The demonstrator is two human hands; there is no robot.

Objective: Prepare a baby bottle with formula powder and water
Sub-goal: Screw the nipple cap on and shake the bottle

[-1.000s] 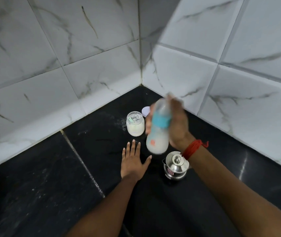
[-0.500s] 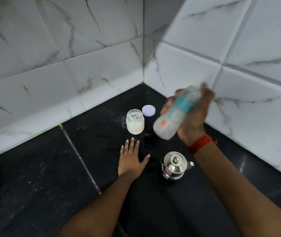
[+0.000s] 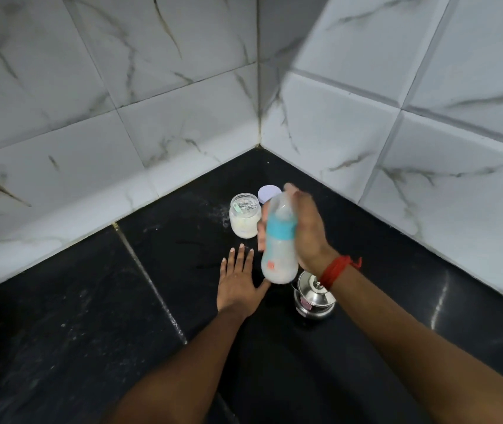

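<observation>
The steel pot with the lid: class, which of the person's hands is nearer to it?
Right. The right hand, gripping the baby bottle, is raised just above and behind the steel pot; the left hand lies flat on the counter to the pot's left.

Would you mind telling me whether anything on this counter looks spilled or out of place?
Yes: pale powder is dusted over the black counter around the open jar, thickest to its right. The jar's lid lies off, behind it. The right hand holds the bottle upright; the left hand rests flat.
</observation>
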